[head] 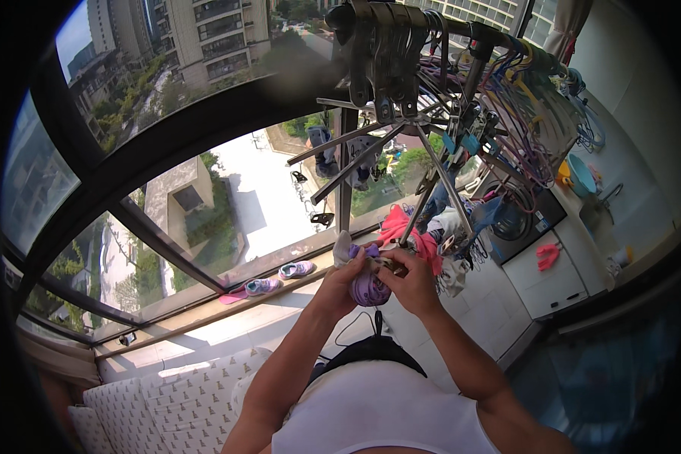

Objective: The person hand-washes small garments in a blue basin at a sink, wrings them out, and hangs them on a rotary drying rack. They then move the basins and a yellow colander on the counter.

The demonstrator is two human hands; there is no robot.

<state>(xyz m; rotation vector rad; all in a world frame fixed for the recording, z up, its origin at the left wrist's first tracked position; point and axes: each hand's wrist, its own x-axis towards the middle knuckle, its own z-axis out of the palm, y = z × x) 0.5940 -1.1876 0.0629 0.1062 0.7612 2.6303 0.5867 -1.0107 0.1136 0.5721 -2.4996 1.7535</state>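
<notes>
In front of my body, my left hand (342, 279) grips a bunched purple fabric item (370, 290), perhaps a small garment. Its upper edge is pinched by my right hand (413, 277), whose fingers also meet something small there, too covered to identify. A light grey piece of cloth (343, 247), possibly a sock, sits just beyond my left fingers. Above my hands, the metal arms of a clip drying rack (417, 126) fan out, with pegs and a few grey socks (365, 152) hanging from them. Coral-pink cloth (402, 222) lies behind my right hand.
A rail (459, 28) overhead carries many hangers (522, 96). Sneakers (263, 286) stand on the window ledge at left. A patterned cushioned seat (187, 397) is at lower left. To the right are a front-loading washing machine (530, 221), a white cabinet (545, 284) and a teal basin (581, 175).
</notes>
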